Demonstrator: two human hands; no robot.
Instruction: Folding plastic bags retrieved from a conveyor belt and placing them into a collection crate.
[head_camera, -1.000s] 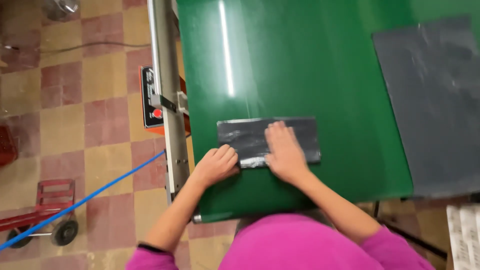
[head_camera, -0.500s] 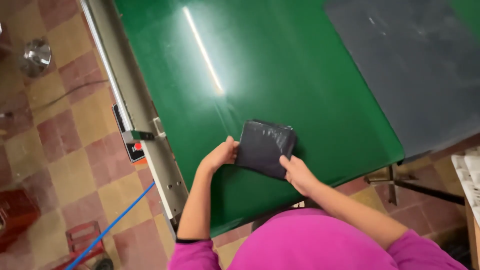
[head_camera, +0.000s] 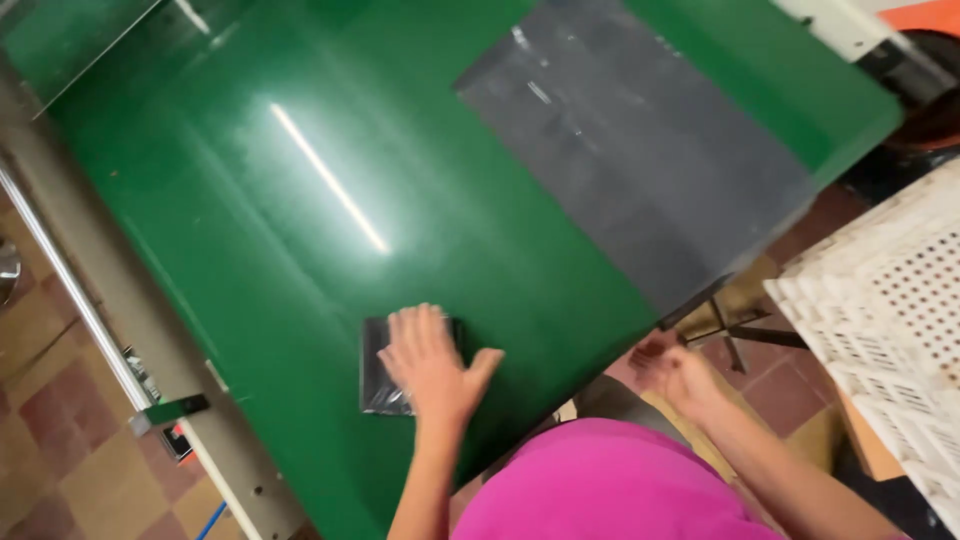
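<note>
A small folded dark plastic bag lies on the green table near its front edge. My left hand presses flat on it, fingers spread, covering most of the bag. My right hand hangs off the table's front edge over the floor, fingers loosely curled and holding nothing. A larger flat dark plastic sheet lies spread on the table at the far right. My pink sleeves and top fill the bottom of the view.
A metal rail runs along the table's left side, with a small control box below it. A white perforated crate stands at the right. Tiled floor lies to the left and beneath the table.
The bag is folded smaller. My right hand has let go and moved off the table to the right. My left hand now lies flat on the bag. The view swung right.
</note>
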